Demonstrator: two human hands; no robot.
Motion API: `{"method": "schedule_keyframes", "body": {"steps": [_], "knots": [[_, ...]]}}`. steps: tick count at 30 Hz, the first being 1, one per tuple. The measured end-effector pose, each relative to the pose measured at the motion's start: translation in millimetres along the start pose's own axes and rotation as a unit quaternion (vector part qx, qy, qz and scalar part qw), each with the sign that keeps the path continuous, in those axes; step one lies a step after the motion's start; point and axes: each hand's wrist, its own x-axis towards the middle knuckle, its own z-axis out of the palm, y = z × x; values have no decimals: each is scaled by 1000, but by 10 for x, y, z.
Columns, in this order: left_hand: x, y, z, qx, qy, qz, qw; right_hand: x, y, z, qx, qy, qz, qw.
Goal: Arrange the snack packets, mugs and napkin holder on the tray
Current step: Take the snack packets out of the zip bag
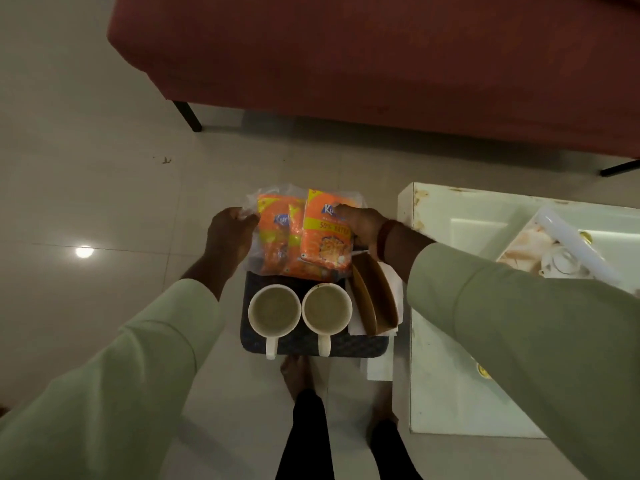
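A dark blue woven tray (346,345) hangs above the floor between my hands. Orange snack packets (323,244) lie across its far half, partly wrapped in clear plastic (254,202). Two white mugs (274,308) (327,308) stand side by side at the near edge, handles toward me. A brown wooden napkin holder (375,292) with white napkins (394,289) sits on the right side. My left hand (227,237) grips the tray's left edge by the plastic. My right hand (363,226) grips the right edge, fingers resting on the top packet.
A red sofa (381,64) on black legs stands ahead. A white table (450,341) lies close on the right, with white crockery (561,258) on it. Glossy tiled floor (86,168) stretches to the left. My bare feet (294,372) are under the tray.
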Motion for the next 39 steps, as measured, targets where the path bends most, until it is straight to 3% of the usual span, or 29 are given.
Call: {"method": "schedule_keyframes", "body": {"steps": [6,11,17,22,24,29,36,39], "knots": [[-140,440,-278,-61,36,63,996,-238,-143,-60,123,23,-70,990],[-678,1029,-775,-58,57,157,984,-1001,-433,-203,197,-24,-174,965],[-1865,1547,-1314,-222,-117,177,952,-2320,-423,-544,190,-88,-266,941],[-2678,1684,-1359,-334,-260,121,898,-3272,-53,-912,167,-44,-282,944],[-2947,1756,-1296,-357,-269,103,889,-3577,142,-1069,147,-15,-299,943],[-3527,1966,-1023,-308,-214,151,915,-4106,682,-1516,106,8,-322,941],[-4281,2212,-529,-266,-223,230,909,-4692,1241,-2431,232,-109,-338,906],[-4549,2312,-302,-229,-228,257,911,-4904,1399,-2714,259,-105,-358,891]]}}
